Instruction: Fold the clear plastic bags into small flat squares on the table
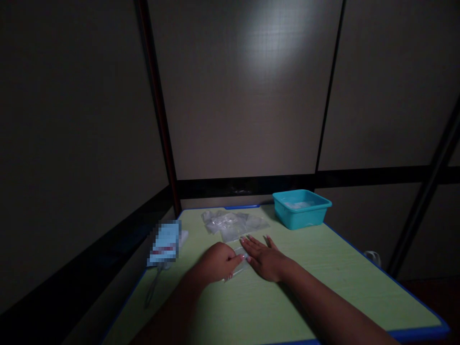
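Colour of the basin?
The basin is turquoise, a blue-green; it shows best in the head view.

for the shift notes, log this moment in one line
left hand: fingers on clear bag | right hand: flat, fingers spread, at same bag | beyond: loose clear bags | far right: teal basket

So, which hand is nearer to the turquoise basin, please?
Right. The right hand lies flat on the near side of the basin, to its left; the left hand, folded on a piece of clear plastic, is farther off to the left.
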The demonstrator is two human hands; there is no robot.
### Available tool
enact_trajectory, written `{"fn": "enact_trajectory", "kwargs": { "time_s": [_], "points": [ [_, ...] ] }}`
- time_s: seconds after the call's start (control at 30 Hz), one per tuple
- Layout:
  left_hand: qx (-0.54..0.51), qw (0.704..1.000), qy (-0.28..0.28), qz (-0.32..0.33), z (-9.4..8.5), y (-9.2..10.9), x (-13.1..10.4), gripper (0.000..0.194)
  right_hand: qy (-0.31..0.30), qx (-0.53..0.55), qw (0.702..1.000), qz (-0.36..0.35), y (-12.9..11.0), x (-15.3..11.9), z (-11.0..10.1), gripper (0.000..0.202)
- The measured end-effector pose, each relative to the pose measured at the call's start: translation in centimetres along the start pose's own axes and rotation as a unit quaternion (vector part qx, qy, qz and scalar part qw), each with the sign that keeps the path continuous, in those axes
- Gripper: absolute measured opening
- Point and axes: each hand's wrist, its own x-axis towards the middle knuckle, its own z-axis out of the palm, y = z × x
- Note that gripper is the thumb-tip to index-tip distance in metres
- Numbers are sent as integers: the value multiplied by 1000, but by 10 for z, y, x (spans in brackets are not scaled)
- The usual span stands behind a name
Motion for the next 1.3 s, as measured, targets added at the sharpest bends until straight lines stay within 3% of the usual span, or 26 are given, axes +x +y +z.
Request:
{"fn": "enact_trajectory", "kwargs": {
  "time_s": [0.13, 0.23, 0.33, 0.83, 1.3],
  "points": [
    [7, 992, 99, 83, -4, 9, 0, 28, -4, -2, 1000, 7, 0, 1, 1, 55],
    [36, 982, 117, 144, -5, 14, -1, 19, -4, -5, 1000, 1, 0, 1, 1, 55],
    [59, 979, 109, 164, -3, 14, -3, 18, -6, -9, 1000, -1, 1, 2, 2, 55],
    [47, 989, 54, 131, 4, -1, 2, 25, 0, -1, 1000, -1, 0, 0, 0, 56],
    [48, 982, 39, 180, -4, 13, -1, 29, -3, -7, 1000, -4, 1, 0, 0, 56]
  ]
}}
